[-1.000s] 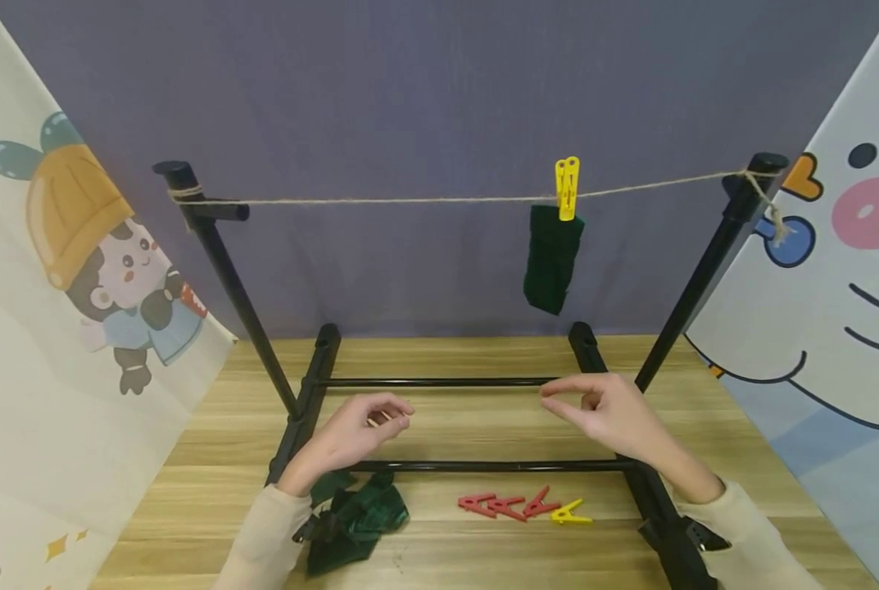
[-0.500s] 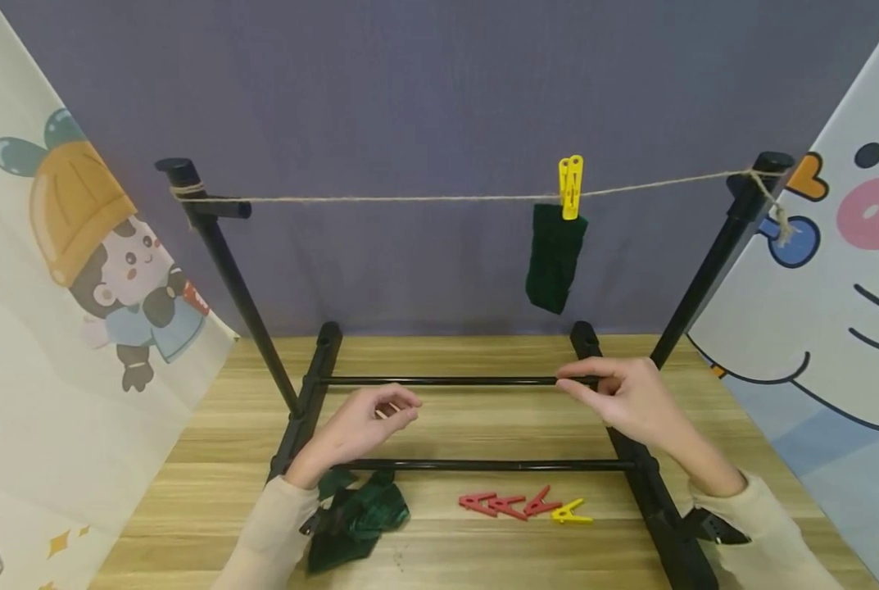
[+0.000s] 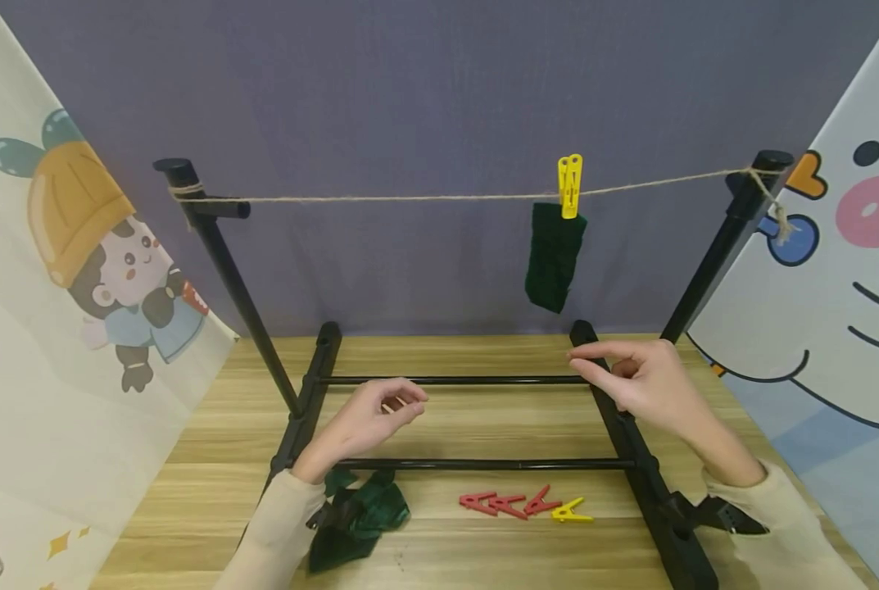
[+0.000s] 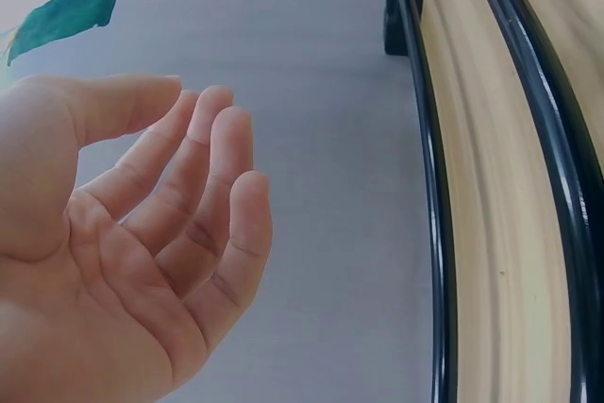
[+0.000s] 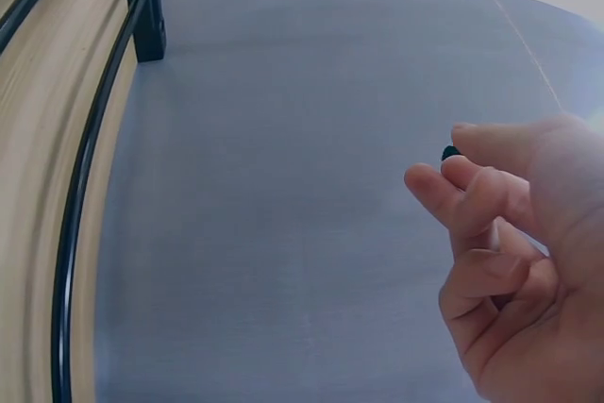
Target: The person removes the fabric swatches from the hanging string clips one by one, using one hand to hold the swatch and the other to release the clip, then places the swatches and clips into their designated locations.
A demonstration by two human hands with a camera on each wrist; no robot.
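Observation:
My left hand (image 3: 373, 414) hovers over the frame's crossbars at left with nothing in its relaxed fingers; the left wrist view shows its bare palm. Over the right side of the frame is my right hand (image 3: 645, 377), thumb and fingertips close but apart, holding nothing. Above and beyond it, a dark green cloth (image 3: 555, 258) hangs from the twine line (image 3: 380, 198), clipped by a yellow clothespin (image 3: 569, 187). More dark green cloth (image 3: 369, 516) lies crumpled beside my left sleeve. Several red clothespins (image 3: 507, 506) and a yellow clothespin (image 3: 572, 511) lie in a row on the table.
A black frame carries the twine between its left post (image 3: 236, 283) and right post (image 3: 712, 254). Two crossbars (image 3: 483, 465) run low across the wooden table (image 3: 439, 557). A grey-purple backdrop (image 3: 410, 98) stands behind, with printed cartoon panels at both sides.
My right hand has moved up and right, away from the front of the frame. The left hand has drifted slightly up and right. Cloths and clothespins stay put.

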